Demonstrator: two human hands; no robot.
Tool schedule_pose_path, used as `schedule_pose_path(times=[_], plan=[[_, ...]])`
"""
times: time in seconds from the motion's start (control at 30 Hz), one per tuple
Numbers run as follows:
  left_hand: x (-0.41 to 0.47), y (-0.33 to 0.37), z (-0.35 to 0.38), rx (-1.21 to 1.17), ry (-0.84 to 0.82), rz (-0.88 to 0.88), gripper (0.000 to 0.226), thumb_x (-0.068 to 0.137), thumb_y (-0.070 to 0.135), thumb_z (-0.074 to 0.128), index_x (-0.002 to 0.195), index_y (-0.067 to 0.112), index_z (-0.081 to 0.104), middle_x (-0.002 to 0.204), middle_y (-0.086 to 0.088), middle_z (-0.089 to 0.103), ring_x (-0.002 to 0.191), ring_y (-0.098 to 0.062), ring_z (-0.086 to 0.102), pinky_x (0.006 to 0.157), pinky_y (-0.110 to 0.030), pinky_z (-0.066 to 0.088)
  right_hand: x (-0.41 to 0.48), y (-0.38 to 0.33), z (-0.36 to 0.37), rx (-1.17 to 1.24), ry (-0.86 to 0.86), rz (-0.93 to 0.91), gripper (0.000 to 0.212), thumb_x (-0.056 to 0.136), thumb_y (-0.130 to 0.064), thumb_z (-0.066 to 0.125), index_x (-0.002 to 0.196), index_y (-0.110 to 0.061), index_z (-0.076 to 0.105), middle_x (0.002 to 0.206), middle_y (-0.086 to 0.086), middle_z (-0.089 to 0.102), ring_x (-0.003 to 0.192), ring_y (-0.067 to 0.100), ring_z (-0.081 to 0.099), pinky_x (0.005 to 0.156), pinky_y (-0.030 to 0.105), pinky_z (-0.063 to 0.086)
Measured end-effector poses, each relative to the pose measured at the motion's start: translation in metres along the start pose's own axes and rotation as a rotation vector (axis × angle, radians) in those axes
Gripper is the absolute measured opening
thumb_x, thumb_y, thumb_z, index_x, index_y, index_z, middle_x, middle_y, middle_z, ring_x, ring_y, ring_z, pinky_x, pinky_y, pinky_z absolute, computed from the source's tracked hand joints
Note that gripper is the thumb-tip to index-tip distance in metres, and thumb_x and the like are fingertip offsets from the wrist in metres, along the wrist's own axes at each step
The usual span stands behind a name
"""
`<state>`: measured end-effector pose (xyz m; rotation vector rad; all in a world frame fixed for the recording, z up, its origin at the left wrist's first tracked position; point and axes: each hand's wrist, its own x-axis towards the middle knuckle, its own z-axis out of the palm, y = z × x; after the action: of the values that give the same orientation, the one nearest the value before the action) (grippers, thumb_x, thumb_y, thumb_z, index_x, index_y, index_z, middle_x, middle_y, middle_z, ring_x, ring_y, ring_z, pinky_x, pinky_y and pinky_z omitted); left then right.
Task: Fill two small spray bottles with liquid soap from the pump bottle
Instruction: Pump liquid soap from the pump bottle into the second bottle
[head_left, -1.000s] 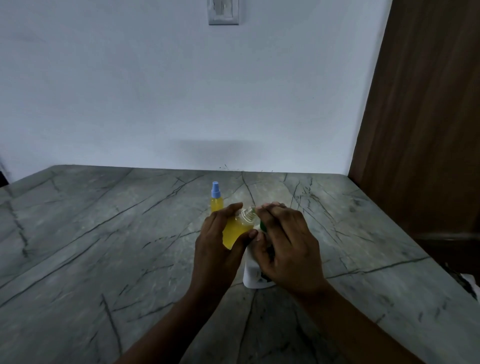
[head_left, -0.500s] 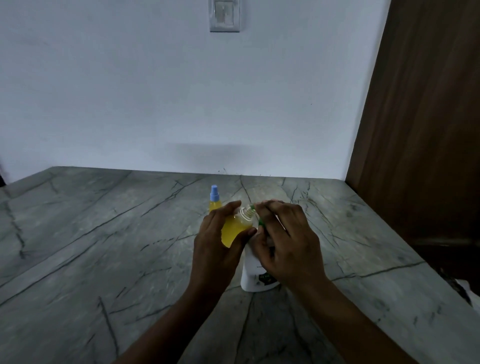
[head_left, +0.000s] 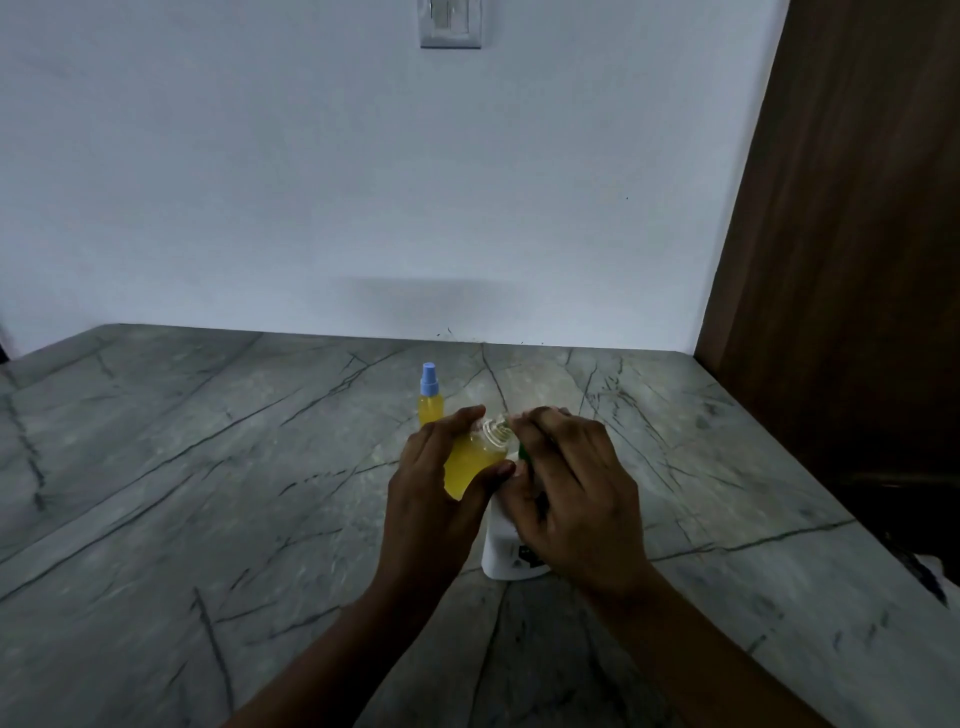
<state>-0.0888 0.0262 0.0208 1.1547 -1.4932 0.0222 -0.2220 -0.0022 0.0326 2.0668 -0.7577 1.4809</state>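
Left hand grips open bottle, thumb on its near side, fingers wrapped round the far side. The bottle is off the table, tilted, with its clear threaded neck pointing right toward the pump and no cap on. There is yellow liquid inside, filling most of the body.

Right hand sits on top of pump bottle, fingers curled down over the pump head. Only a sliver of green shows between the fingers, so the exact grip on the head is hard to read, but it looks like a clasp around it. The spout area is right at the open bottle's neck, and I cannot tell if they touch. The pump bottle's white body stands upright on the table, mostly hidden under the right hand.

Capped bottle stands upright on the table just behind the left hand. It has a blue spray top and yellow liquid inside.

Behind is a plain wall with a switch at the top edge. A brown door is on the right.
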Motion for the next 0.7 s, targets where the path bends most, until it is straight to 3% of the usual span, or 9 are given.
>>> schedule_pose_path(times=[0.2,0.4,0.5,0.7], plan=[[0.001,0.0,-0.001,-0.012,-0.008,-0.005,0.048,0.076,0.038,0.068,0.119,0.032,0.047,0.105,0.022,0.048,0.098,0.012,0.048,0.077,-0.003,0.037,0.001,0.002,0.0,-0.031,-0.015,-0.009,0.034,0.087,-0.018,0.051,0.104,0.005,0.068,0.101,0.018,0.066,0.098,0.023,0.052,0.082,0.024,0.043],[0.005,0.004,-0.001,-0.008,0.003,0.0,0.048,0.075,0.046,0.06,0.119,0.033,0.047,0.105,0.015,0.053,0.096,0.007,0.05,0.074,-0.007,0.04,0.009,0.003,-0.003,-0.04,-0.011,-0.005,0.037,0.091,-0.021,0.045,0.105,0.004,0.068,0.1,0.018,0.066,0.098,0.023,0.05,0.079,0.023,0.041],[0.005,0.005,-0.001,-0.01,0.009,0.004,0.047,0.075,0.048,0.057,0.119,0.036,0.045,0.105,0.019,0.05,0.097,0.008,0.05,0.075,-0.008,0.04,0.011,0.003,-0.005,-0.038,-0.021,-0.008,0.036,0.088,-0.021,0.048,0.105,0.004,0.068,0.101,0.018,0.066,0.097,0.022,0.05,0.079,0.023,0.041],[0.005,0.007,-0.001,-0.018,0.022,0.015,0.047,0.075,0.043,0.061,0.119,0.033,0.046,0.107,0.012,0.053,0.093,0.002,0.052,0.075,-0.015,0.043,0.015,0.002,-0.007,-0.056,-0.026,0.005,0.035,0.086,-0.018,0.049,0.105,0.003,0.068,0.1,0.017,0.066,0.095,0.021,0.049,0.076,0.022,0.04]])
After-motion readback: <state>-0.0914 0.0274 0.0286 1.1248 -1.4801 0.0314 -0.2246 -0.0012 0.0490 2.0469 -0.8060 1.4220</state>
